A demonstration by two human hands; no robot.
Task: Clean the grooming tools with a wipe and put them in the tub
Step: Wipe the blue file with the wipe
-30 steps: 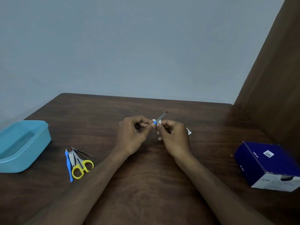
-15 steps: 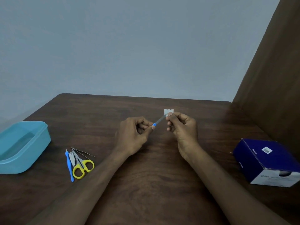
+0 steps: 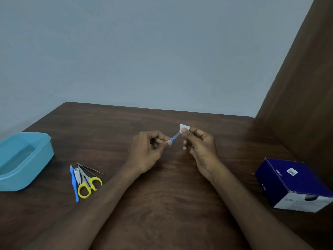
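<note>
- Head view: the left hand (image 3: 146,150) has its fingers curled and pinches the blue handle end of a slim grooming tool (image 3: 174,138), whose grey blade angles up and to the right.
- The right hand (image 3: 200,147) pinches a small white wipe (image 3: 184,127) between thumb and fingers, wrapped over the far tip of the blade; both hands are raised above the middle of the dark wooden table (image 3: 162,204).
- The light blue tub (image 3: 38,170) stands open at the table's left edge, well apart from the hands.
- Just right of the tub lie a blue-handled tool (image 3: 73,183), a nail clipper (image 3: 77,175), yellow-handled scissors (image 3: 89,185) and thin tweezers (image 3: 91,170), close together.
- A dark blue box (image 3: 292,184) sits on the right side of the table, near a brown panel (image 3: 302,105).
</note>
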